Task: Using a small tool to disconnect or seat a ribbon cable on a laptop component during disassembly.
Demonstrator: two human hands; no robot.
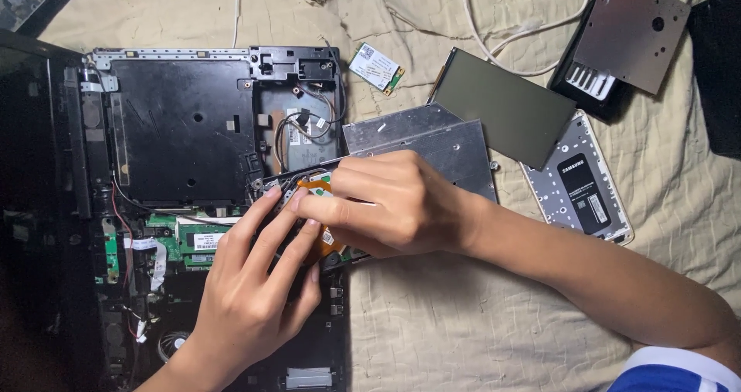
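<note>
Bedding (478, 338), a cream quilted cover, carries all the work. Largest item on it is the opened laptop base (185, 130), black, with its bottom cover off, a green circuit board (193, 241) exposed near the middle and loose wires (305, 122) in the upper right bay. Next in size, to the right of the base: a silver disc drive (448, 141), a dark grey flat panel (502, 106), a silver hard drive (579, 184) with a black label, and a metal bracket plate (629, 29) over a black part. A small green wireless card (376, 68) lies apart above the disc drive.

Both hands meet at the right edge of the base. The right hand (394, 203) has its fingers closed narrow on a small black-framed part with an orange flat cable (315, 182). The left hand (255, 284) lays its fingertips (270, 195) on the same part, fingers loosely extended rather than pinched; whether it grips cannot be told.

Step in hand, as judged: freeing this part from its seat. The flat cable looks attached, so a further move calls for a light, straight pull, with the base held steady.
</note>
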